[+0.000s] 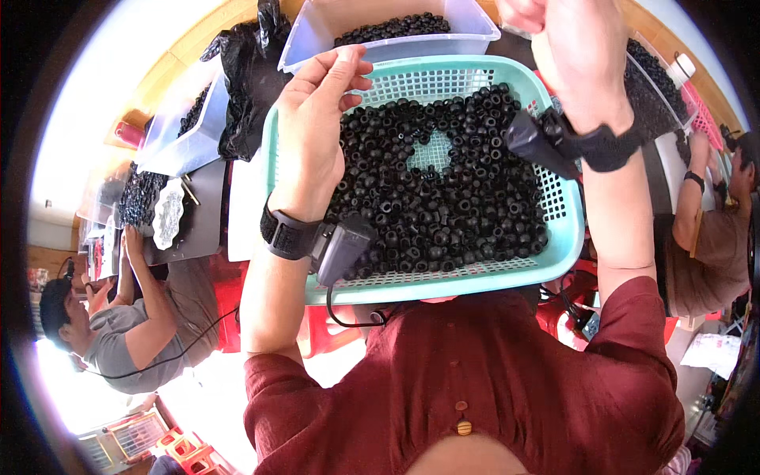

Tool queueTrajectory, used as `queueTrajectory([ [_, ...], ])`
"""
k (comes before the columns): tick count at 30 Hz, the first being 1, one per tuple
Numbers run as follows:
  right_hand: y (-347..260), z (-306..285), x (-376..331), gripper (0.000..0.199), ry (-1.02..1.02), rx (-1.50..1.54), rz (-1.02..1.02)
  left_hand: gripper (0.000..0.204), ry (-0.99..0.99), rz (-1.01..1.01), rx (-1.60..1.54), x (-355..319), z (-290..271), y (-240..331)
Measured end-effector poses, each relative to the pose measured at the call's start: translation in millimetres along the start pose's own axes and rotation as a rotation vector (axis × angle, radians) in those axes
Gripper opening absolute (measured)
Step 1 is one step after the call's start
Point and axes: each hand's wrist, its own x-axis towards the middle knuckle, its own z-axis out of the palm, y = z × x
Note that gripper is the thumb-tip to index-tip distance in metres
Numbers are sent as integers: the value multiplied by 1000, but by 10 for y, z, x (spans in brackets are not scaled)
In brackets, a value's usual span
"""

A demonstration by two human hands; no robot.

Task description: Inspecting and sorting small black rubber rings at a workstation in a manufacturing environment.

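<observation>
A turquoise plastic basket [570,237] with a lattice wall holds a heap of small black ring-shaped beads [443,206]. In the heap's far middle a gap shows the basket's mesh floor. Over the basket's far left rim is my left hand [310,119], thumb and fingertips pressed together; whatever they pinch is too small to make out. My right hand [582,59] is raised above the far right corner, at the picture's upper edge. Its fingers are curled together and partly cut off, so anything in them is hidden. Both wrists wear black straps with a small dark device.
Behind the basket stands a clear plastic bin [475,32] with more black pieces. A black plastic bag [245,87] and another clear bin [186,127] are at the left. One person [134,317] works at the left, another [712,229] at the right. A cable [336,317] hangs below my left wrist.
</observation>
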Motion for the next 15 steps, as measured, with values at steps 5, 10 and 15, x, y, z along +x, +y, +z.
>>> queueTrajectory([
  [5,239,31,148,34,-387,-474,608,20,-23,-229,-247,72,-139,-102],
  [10,1037,200,-382,20,-768,-816,227,19,-30,-291,-278,66,-212,-120],
  [15,1199,435,-599,30,-1022,-1098,287,26,-77,-326,-238,86,-235,-170],
])
